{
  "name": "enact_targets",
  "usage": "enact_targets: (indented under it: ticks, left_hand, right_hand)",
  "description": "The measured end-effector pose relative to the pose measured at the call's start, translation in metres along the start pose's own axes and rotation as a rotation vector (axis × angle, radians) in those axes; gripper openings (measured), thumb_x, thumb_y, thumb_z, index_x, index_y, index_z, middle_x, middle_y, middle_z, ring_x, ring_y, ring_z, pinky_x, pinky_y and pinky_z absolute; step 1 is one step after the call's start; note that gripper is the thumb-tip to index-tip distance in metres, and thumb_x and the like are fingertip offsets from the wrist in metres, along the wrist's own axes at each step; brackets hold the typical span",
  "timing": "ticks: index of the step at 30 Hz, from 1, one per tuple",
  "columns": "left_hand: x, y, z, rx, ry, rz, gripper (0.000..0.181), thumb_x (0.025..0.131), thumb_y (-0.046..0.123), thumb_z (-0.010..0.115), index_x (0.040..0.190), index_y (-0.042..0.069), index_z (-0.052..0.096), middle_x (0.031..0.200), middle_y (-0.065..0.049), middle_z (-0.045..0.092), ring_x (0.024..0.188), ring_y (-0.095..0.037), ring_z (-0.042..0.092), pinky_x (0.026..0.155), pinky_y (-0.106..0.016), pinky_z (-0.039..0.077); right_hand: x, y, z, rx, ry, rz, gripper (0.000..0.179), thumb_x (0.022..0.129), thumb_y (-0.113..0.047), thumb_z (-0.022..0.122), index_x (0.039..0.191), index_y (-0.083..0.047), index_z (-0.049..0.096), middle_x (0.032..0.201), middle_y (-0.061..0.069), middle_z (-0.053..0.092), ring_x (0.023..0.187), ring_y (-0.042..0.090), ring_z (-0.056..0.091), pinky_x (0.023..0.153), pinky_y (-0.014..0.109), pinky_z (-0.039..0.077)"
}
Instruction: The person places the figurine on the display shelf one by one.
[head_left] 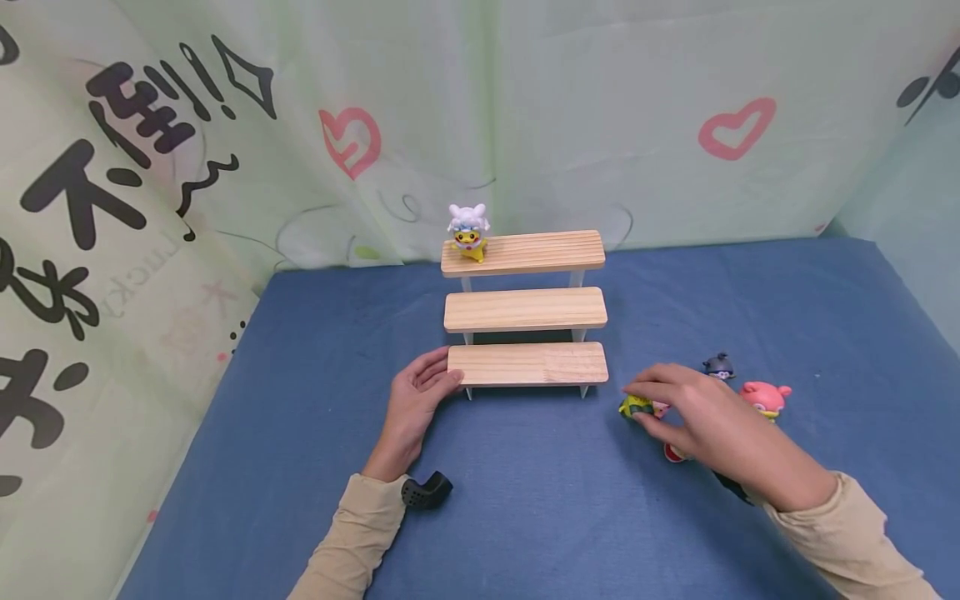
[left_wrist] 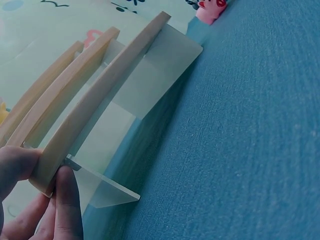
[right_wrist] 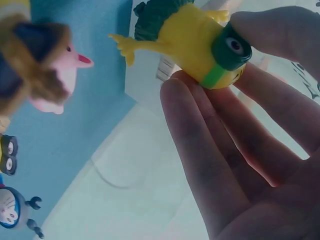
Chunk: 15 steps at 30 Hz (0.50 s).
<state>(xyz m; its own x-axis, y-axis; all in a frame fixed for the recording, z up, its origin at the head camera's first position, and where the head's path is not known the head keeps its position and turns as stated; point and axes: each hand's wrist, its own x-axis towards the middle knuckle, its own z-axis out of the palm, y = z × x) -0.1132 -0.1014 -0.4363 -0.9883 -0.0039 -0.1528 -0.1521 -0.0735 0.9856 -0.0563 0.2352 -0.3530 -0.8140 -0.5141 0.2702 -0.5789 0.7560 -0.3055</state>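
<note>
"Pinching what, that right hand (head_left: 697, 410)?"
"A yellow-and-green figurine (right_wrist: 187, 42), right of the wooden three-step stand (head_left: 525, 309)."
"And the left hand (head_left: 417, 398)?"
"Gripping the left end of the stand's bottom shelf (head_left: 528, 364); a white-hooded figurine (head_left: 468, 232) stands up top."

head view bright, shadows soft; wrist views dimmer; brown-and-blue figure (right_wrist: 32, 57) blurred in right wrist view

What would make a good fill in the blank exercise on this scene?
The wooden stand has ____ shelves.
Of top, middle and bottom, the left hand pinches the ____ shelf.
The right hand pinches a figurine coloured green and ____.
The cloth under the stand is coloured ____.

Missing words: three; bottom; yellow; blue.
</note>
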Motion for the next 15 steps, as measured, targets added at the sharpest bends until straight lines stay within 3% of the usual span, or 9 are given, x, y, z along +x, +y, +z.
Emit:
enact_targets:
  ticks: [8, 15]
  left_hand:
    - [0.0, 0.0, 0.0, 0.007, -0.003, 0.004, 0.05, 0.088, 0.009, 0.075, 0.135, 0.005, 0.057, 0.129, -0.016, 0.063, 0.107, -0.019, 0.066, 0.087, -0.025, 0.058]
    - [-0.001, 0.0, -0.001, 0.001, -0.002, -0.001, 0.05, 0.088, 0.009, 0.076, 0.134, 0.006, 0.057, 0.128, -0.015, 0.064, 0.106, -0.019, 0.067, 0.087, -0.025, 0.059]
  right_hand:
    - [0.008, -0.002, -0.004, 0.0, 0.001, 0.01, 0.029, 0.077, -0.007, 0.083, 0.106, -0.009, 0.076, 0.102, 0.0, 0.069, 0.086, 0.011, 0.065, 0.069, 0.031, 0.059]
    - [0.017, -0.005, -0.01, -0.006, 0.008, -0.011, 0.031, 0.077, -0.005, 0.083, 0.107, -0.008, 0.076, 0.103, 0.001, 0.068, 0.091, 0.017, 0.066, 0.071, 0.037, 0.06]
